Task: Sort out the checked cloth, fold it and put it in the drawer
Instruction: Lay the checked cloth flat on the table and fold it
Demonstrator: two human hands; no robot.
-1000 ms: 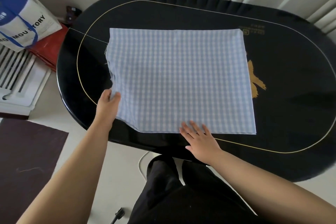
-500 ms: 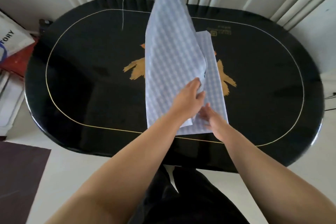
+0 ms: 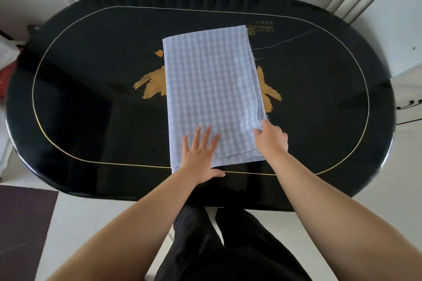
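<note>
Centrally on the black table [image 3: 91, 121], the folded checked cloth [image 3: 210, 89] lies flat; the left hand [image 3: 201, 155] presses its near edge with fingers spread, the right hand [image 3: 271, 138] pinches its near right corner.

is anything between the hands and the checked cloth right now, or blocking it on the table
Nothing visible does. The left hand lies flat on the checked cloth near its near edge, and the right hand grips its near right corner. The cloth lies folded on the black table. No drawer is in view, so that path cannot be judged.
</note>
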